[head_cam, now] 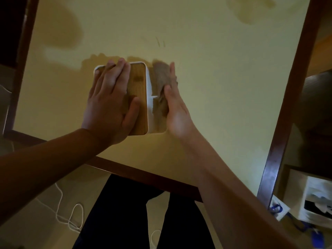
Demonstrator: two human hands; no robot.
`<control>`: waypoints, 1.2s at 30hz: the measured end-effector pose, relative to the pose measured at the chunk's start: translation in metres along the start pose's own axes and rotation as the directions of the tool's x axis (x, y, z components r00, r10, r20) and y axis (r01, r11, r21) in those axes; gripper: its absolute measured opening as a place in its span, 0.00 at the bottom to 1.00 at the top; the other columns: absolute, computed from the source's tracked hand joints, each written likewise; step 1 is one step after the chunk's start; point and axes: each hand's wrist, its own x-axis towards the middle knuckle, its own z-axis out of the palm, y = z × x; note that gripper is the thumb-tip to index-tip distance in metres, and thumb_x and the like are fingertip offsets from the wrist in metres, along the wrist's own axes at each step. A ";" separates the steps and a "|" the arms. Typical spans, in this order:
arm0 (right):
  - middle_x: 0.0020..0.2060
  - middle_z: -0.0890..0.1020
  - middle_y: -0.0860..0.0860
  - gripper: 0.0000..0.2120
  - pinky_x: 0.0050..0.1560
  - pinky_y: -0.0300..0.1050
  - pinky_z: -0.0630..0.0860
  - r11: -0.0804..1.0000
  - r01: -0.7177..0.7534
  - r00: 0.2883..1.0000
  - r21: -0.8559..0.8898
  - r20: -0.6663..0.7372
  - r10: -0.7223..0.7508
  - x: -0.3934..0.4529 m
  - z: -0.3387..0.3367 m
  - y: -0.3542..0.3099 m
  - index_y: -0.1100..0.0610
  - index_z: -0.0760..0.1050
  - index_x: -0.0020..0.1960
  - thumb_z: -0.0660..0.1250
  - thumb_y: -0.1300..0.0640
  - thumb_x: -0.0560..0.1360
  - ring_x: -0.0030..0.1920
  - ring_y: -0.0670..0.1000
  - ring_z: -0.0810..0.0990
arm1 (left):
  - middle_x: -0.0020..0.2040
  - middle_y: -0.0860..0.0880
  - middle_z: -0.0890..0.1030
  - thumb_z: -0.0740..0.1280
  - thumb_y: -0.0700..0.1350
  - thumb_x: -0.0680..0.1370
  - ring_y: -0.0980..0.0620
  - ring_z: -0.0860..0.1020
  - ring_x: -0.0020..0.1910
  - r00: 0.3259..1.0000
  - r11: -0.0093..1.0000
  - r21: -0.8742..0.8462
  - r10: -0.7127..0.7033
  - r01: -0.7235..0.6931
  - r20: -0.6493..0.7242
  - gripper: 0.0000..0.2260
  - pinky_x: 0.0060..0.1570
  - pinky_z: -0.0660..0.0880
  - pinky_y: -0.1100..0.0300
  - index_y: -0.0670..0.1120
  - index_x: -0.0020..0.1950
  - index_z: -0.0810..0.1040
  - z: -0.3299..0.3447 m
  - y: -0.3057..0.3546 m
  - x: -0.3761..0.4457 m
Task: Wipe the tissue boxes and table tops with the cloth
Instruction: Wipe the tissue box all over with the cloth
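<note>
While I stood at the near edge of the bench [215,87], my left hand [109,103] lay flat and spread on the wooden lid of the tissue box [139,81], fingers straight and the thumb stretched across the lid's near part. The box sat on the yellowish top a little left of its middle, white sides showing along the right. My right hand [175,112] pressed the brownish cloth [160,92] against that right side of the box, fingers extended along the cloth and the thumb lying over its front; the cloth was blurred, so I could not quite tell how much of it was bunched under my palm. A dark wooden frame ran round the bench. On the floor to my left lay a white cord [61,209].
</note>
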 end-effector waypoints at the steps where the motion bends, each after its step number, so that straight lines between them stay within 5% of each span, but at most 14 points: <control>1: 0.87 0.48 0.49 0.34 0.86 0.57 0.45 1.000 0.012 1.000 0.001 0.006 -0.012 0.013 -0.001 -0.007 0.50 0.42 0.87 0.51 0.43 0.86 0.86 0.47 0.43 | 0.80 0.36 0.63 0.56 0.55 0.84 0.35 0.59 0.80 1.000 1.000 0.001 -0.012 0.012 -0.003 0.31 0.78 0.55 0.36 0.35 0.81 0.60 0.001 -0.001 0.000; 11: 0.86 0.50 0.46 0.33 0.86 0.55 0.45 0.999 0.029 0.999 -0.022 0.042 -0.028 0.012 -0.006 -0.010 0.50 0.44 0.87 0.51 0.43 0.86 0.85 0.44 0.45 | 0.80 0.36 0.63 0.58 0.53 0.83 0.36 0.59 0.80 0.998 0.998 -0.039 -0.059 0.059 -0.010 0.31 0.78 0.57 0.37 0.35 0.81 0.61 0.000 0.002 -0.001; 16: 0.86 0.51 0.44 0.31 0.83 0.66 0.54 0.997 -0.031 0.997 0.067 0.071 0.026 -0.038 -0.001 0.011 0.39 0.44 0.85 0.52 0.38 0.86 0.86 0.48 0.46 | 0.80 0.37 0.63 0.57 0.54 0.84 0.38 0.58 0.81 0.998 0.998 -0.033 -0.063 0.063 -0.004 0.31 0.77 0.58 0.36 0.36 0.81 0.60 -0.001 0.000 -0.002; 18: 0.86 0.51 0.47 0.32 0.82 0.53 0.62 0.991 -0.040 0.996 0.130 0.080 0.030 -0.056 0.002 0.014 0.45 0.40 0.87 0.52 0.42 0.88 0.85 0.44 0.53 | 0.80 0.38 0.62 0.57 0.54 0.84 0.38 0.58 0.81 0.998 0.997 -0.035 -0.063 0.063 0.001 0.31 0.77 0.58 0.35 0.36 0.81 0.60 -0.001 0.001 -0.001; 20: 0.84 0.49 0.42 0.30 0.76 0.31 0.60 0.992 -0.011 0.997 0.125 0.079 0.001 -0.072 0.003 0.017 0.58 0.37 0.86 0.47 0.53 0.90 0.79 0.29 0.53 | 0.80 0.38 0.62 0.57 0.54 0.84 0.38 0.58 0.81 0.999 0.999 -0.030 -0.030 0.030 0.017 0.31 0.77 0.57 0.35 0.36 0.81 0.60 -0.001 0.001 -0.001; 21: 0.83 0.48 0.41 0.29 0.75 0.28 0.58 0.992 -0.006 0.998 0.125 0.069 -0.003 -0.078 0.003 0.019 0.61 0.37 0.85 0.46 0.55 0.90 0.78 0.27 0.52 | 0.80 0.38 0.62 0.57 0.54 0.84 0.38 0.58 0.81 1.000 1.000 -0.024 -0.005 0.005 0.027 0.31 0.77 0.57 0.36 0.36 0.81 0.60 -0.001 0.001 -0.001; 26: 0.86 0.50 0.47 0.35 0.84 0.55 0.59 0.983 -0.041 0.999 0.181 0.009 0.040 -0.070 0.009 0.015 0.51 0.40 0.87 0.52 0.43 0.86 0.85 0.47 0.51 | 0.80 0.37 0.62 0.56 0.55 0.84 0.38 0.57 0.82 0.999 1.000 -0.017 0.023 -0.022 0.036 0.31 0.78 0.56 0.36 0.36 0.81 0.60 -0.002 0.000 0.000; 29: 0.86 0.49 0.45 0.33 0.84 0.62 0.55 0.987 -0.049 0.998 0.150 -0.039 0.055 -0.047 0.008 0.010 0.46 0.42 0.87 0.52 0.42 0.86 0.86 0.48 0.47 | 0.80 0.37 0.63 0.56 0.55 0.84 0.37 0.58 0.81 0.999 0.999 -0.023 0.027 -0.026 0.035 0.31 0.77 0.57 0.35 0.35 0.81 0.60 -0.002 0.000 0.001; 31: 0.86 0.49 0.47 0.31 0.86 0.56 0.47 1.000 -0.012 0.996 0.018 -0.084 0.013 -0.027 0.004 0.004 0.48 0.43 0.87 0.49 0.44 0.87 0.85 0.44 0.43 | 0.80 0.37 0.63 0.57 0.55 0.84 0.37 0.58 0.81 0.999 0.999 -0.018 0.029 -0.028 0.034 0.31 0.77 0.57 0.34 0.35 0.81 0.60 -0.002 0.000 0.002; 34: 0.85 0.53 0.48 0.28 0.79 0.32 0.54 1.000 0.001 0.997 0.020 -0.080 0.000 0.005 -0.005 -0.015 0.54 0.45 0.86 0.47 0.52 0.89 0.79 0.29 0.55 | 0.80 0.37 0.63 0.56 0.55 0.84 0.37 0.58 0.81 0.999 1.000 -0.014 0.024 -0.023 0.033 0.31 0.77 0.57 0.35 0.35 0.81 0.60 -0.002 0.000 0.002; 36: 0.84 0.60 0.50 0.29 0.82 0.41 0.59 0.998 -0.036 0.995 0.048 -0.088 0.040 0.019 -0.007 -0.022 0.55 0.51 0.87 0.50 0.49 0.88 0.81 0.38 0.61 | 0.80 0.37 0.63 0.56 0.55 0.84 0.37 0.58 0.81 0.999 1.000 -0.016 0.014 -0.013 0.032 0.31 0.77 0.57 0.35 0.36 0.81 0.60 -0.001 0.000 0.001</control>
